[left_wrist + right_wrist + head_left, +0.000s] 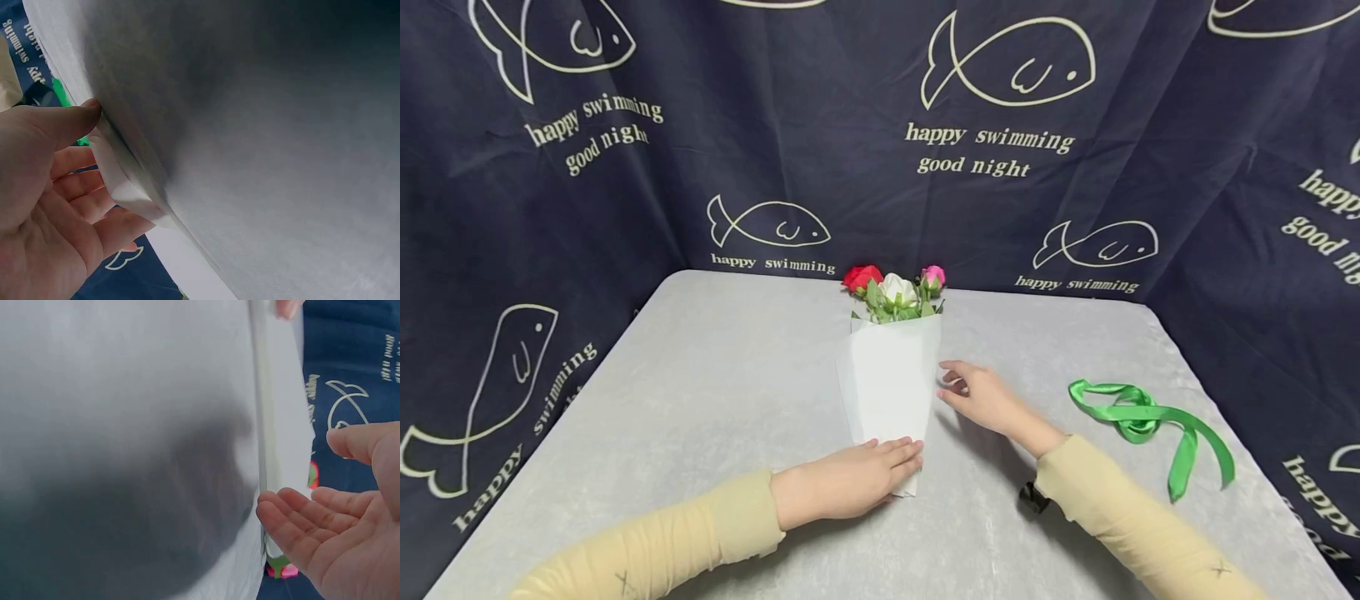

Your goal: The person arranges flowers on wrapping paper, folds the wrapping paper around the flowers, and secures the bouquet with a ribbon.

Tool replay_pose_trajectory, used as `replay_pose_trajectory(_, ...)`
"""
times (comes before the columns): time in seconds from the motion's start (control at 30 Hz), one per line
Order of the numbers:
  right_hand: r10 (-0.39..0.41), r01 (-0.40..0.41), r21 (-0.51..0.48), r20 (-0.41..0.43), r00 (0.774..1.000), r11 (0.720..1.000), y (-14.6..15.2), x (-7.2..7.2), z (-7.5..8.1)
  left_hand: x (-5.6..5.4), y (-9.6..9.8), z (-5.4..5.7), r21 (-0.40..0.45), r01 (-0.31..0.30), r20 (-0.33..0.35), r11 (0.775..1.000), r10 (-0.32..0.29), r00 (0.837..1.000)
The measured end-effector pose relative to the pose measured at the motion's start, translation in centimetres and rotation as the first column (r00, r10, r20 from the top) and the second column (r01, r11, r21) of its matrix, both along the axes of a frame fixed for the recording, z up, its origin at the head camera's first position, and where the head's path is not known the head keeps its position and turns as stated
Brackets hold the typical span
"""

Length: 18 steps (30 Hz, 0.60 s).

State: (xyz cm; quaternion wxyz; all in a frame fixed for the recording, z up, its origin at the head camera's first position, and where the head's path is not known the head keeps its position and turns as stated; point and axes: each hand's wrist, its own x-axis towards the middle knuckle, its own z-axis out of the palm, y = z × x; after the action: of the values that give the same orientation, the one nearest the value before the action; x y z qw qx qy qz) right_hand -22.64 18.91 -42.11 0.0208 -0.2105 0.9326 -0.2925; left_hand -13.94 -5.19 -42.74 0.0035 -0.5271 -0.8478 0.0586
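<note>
Head view: two unclenched hands point(853, 482) point(985, 402), the left touching one three-flower bouquet point(891, 379).

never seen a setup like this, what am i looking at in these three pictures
There's no machine: the left grip and right grip are a person's bare hands. The wide picture comes from a head camera; the close ones come from one on each wrist. On the grey tablecloth lie red, white and pink rose-like blooms in white wrapping paper, and a loose green ribbon. The left grip rests across the paper's lower end; the right is beside its right edge. Nothing is plainly held.
</note>
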Motion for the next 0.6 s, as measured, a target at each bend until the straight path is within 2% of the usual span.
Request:
replay_pose_trajectory(0.17, -0.043, 0.060, -0.122, 0.134, 0.990, 0.991, -0.3, 1.2, -0.5, -0.1, 0.1, -0.1, 0.055, 0.024, -0.072, 0.998, -0.020, 0.997)
replay_pose_trajectory(0.3, -0.037, 0.116, -0.264, 0.284, 0.958, 0.957, -0.6, 2.1, -0.8, 0.0, 0.1, -0.2, 0.094, 0.057, -0.140, 0.994, -0.043, 0.989)
replay_pose_trajectory(0.43, 0.009, 0.206, -0.420, 0.456, 0.890, 0.884, -0.9, 2.7, -1.0, 0.1, 0.1, -0.1, 0.086, 0.112, -0.227, 0.990, -0.090, 0.970)
replay_pose_trajectory(0.6, 0.145, 0.305, -0.557, 0.622, 0.770, 0.773, -0.9, 3.3, -1.2, 0.3, 0.0, 0.3, 0.086, 0.165, -0.336, 0.983, -0.127, 0.933)
